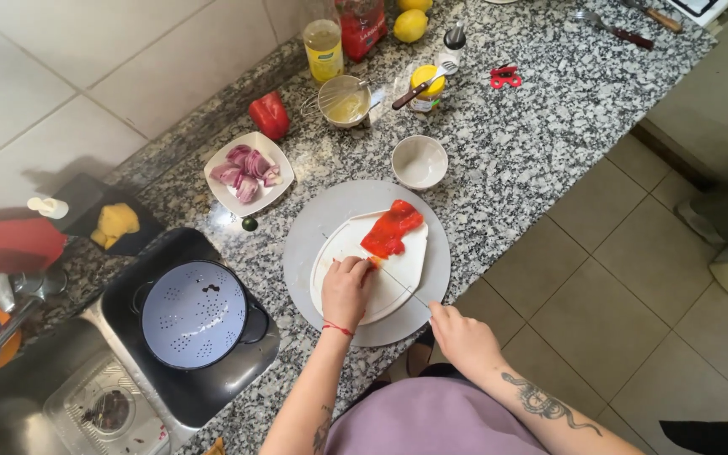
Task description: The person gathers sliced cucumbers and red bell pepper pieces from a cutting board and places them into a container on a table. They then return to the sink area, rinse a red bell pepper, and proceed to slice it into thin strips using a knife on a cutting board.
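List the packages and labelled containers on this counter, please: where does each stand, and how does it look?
Oil bottle: back of the counter, clear with yellow liquid and a yellow-green label.
Red package: right of the bottle, red, top cut off by the picture edge.
Yellow-lidded jar: behind the white bowl, round, labelled.

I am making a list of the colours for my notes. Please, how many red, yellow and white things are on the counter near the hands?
Red: 3 (pepper piece on the board, whole pepper, small clip)
Yellow: 2 (lemon, lemon at the top edge)
White: 3 (cutting board, small bowl, square onion dish)
Total: 8
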